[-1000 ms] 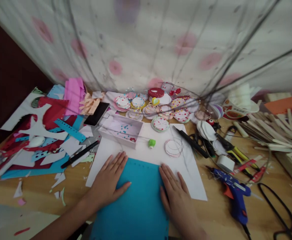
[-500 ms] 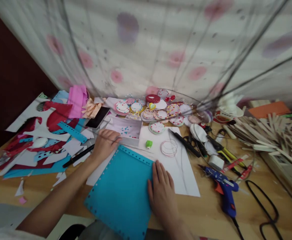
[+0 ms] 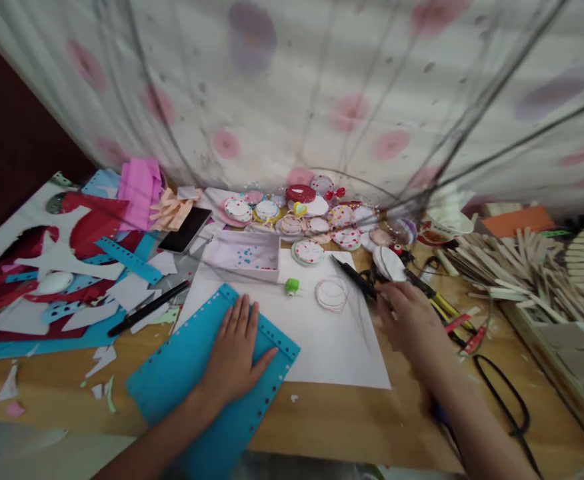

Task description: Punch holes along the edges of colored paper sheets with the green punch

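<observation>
My left hand (image 3: pixel 235 350) lies flat with fingers spread on a blue sheet (image 3: pixel 172 380) that has rows of small dark dots or holes along its borders. The sheet lies at a slant, partly over white paper (image 3: pixel 322 353) and past the table's front edge. My right hand (image 3: pixel 409 327) is reached out to the right, its fingers curled at the lower end of a long black tool (image 3: pixel 355 277). Whether the fingers hold that tool or only touch it is hidden. On the paper are a small green object (image 3: pixel 292 287) and a loose ring of thin wire or thread (image 3: pixel 332 294).
A shallow box (image 3: pixel 245 253) with blue bits stands behind the sheet. Decorated round pieces (image 3: pixel 308 251) line the back. Left are paper scraps (image 3: pixel 72 260), a phone (image 3: pixel 186 230) and a black pen (image 3: pixel 149 308). Wooden sticks (image 3: pixel 517 273) and a black cord (image 3: pixel 509 393) lie right.
My left hand has moved from the box side onto the sheet. My right hand has left the sheet's edge and reached right. The sheet has turned and shifted left.
</observation>
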Tool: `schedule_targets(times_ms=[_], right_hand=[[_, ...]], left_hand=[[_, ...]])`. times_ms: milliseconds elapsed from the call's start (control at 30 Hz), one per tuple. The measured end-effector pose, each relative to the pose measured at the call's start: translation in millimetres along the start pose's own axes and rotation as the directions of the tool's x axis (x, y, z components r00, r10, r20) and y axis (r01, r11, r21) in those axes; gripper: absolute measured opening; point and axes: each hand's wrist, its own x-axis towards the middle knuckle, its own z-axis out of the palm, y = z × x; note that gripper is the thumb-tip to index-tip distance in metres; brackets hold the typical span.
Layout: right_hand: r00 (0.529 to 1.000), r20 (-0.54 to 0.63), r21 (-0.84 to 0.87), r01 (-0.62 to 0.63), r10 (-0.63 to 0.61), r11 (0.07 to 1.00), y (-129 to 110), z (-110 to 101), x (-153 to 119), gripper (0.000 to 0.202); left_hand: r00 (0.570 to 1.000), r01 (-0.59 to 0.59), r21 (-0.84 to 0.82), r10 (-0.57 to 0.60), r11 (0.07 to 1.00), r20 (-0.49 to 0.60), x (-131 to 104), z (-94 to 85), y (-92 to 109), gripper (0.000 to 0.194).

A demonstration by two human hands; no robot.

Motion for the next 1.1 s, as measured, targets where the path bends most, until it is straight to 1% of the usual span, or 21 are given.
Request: schedule_targets(times_ms=[67, 133, 167, 267, 367, 433, 533, 633, 700, 733, 767, 800, 867, 900, 933, 1000, 1033, 1100], right_hand=[[0.996, 0.082, -0.064, 0.029, -0.024, 0.998, 21, 9, 22, 0.02], [0.984, 0.17, -0.108, 0.074, -0.055, 0.991, 27, 21, 38, 0.014], [0.976, 0.208, -0.127, 0.093, -0.065, 0.988, 27, 26, 44, 0.012], [0.958, 0.278, -0.176, 0.117, -0.064, 0.978, 23, 39, 54, 0.008], [0.955, 0.293, -0.207, 0.113, -0.049, 0.972, 19, 43, 58, 0.008], [0.96, 0.276, -0.219, 0.101, -0.037, 0.971, 19, 39, 59, 0.009], [0.98, 0.201, -0.23, 0.055, -0.008, 0.972, 21, 22, 56, 0.016], [0.996, 0.087, -0.182, 0.006, 0.01, 0.983, 20, -3, 37, 0.028], [1.0, 0.031, -0.083, -0.004, 0.006, 0.997, 14, -17, 13, 0.032], [0.999, -0.016, 0.049, -0.036, 0.037, 0.998, 9, -23, -2, 0.034], [0.999, -0.005, 0.165, -0.05, 0.052, 0.985, 2, -26, -18, 0.033], [0.999, 0.037, 0.262, -0.041, 0.033, 0.964, -5, -28, -34, 0.032], [0.992, 0.092, 0.426, 0.044, -0.091, 0.904, -23, -28, -63, 0.028], [0.973, 0.146, 0.492, 0.086, -0.18, 0.866, -32, -26, -74, 0.027], [0.943, 0.231, 0.527, 0.086, -0.24, 0.845, -41, -23, -84, 0.028], [0.894, 0.322, 0.573, 0.078, -0.312, 0.816, -57, -17, -97, 0.033], [0.879, 0.343, 0.588, 0.075, -0.332, 0.805, -64, -14, -101, 0.036], [0.869, 0.354, 0.604, 0.07, -0.345, 0.794, -74, -8, -107, 0.04]], left_hand=[[0.993, -0.105, -0.014, 0.106, 0.994, 0.044, 4, -7.1, -16, 0.08], [0.981, -0.177, -0.015, 0.178, 0.984, 0.075, 6, -16.6, -28, 0.079], [0.979, -0.187, -0.009, 0.187, 0.982, 0.083, 5, -20.6, -32, 0.08], [0.988, -0.139, 0.017, 0.138, 0.99, 0.064, 2, -25.6, -38, 0.088], [0.994, -0.092, 0.023, 0.09, 0.996, 0.056, -2, -22.4, -38, 0.097], [0.996, -0.066, 0.016, 0.065, 0.998, 0.06, -3, -19.6, -35, 0.097], [0.999, 0.012, 0.0, -0.012, 1.0, 0.046, -1, -15.7, -28, 0.088], [0.994, 0.108, -0.009, -0.108, 0.994, 0.008, 4, -11.0, -20, 0.078], [0.99, 0.14, -0.005, -0.14, 0.99, -0.027, 6, -7.6, -16, 0.082], [0.989, 0.143, 0.001, -0.143, 0.99, -0.038, 7, -6.1, -15, 0.085], [0.989, 0.141, 0.009, -0.141, 0.99, -0.042, 8, -4.9, -14, 0.089], [0.99, 0.137, 0.017, -0.137, 0.99, -0.041, 8, -4.0, -14, 0.092], [0.991, 0.13, 0.03, -0.129, 0.991, -0.031, 9, -3.1, -14, 0.098], [0.992, 0.126, 0.037, -0.125, 0.991, -0.025, 9, -2.9, -14, 0.1], [0.992, 0.123, 0.043, -0.122, 0.992, -0.023, 10, -2.8, -14, 0.102], [0.993, 0.116, 0.056, -0.115, 0.992, -0.017, 10, -2.7, -14, 0.105], [0.994, 0.113, 0.063, -0.112, 0.992, -0.015, 10, -2.6, -14, 0.105], [0.994, 0.112, 0.072, -0.111, 0.991, -0.013, 10, -2.4, -14, 0.105]])
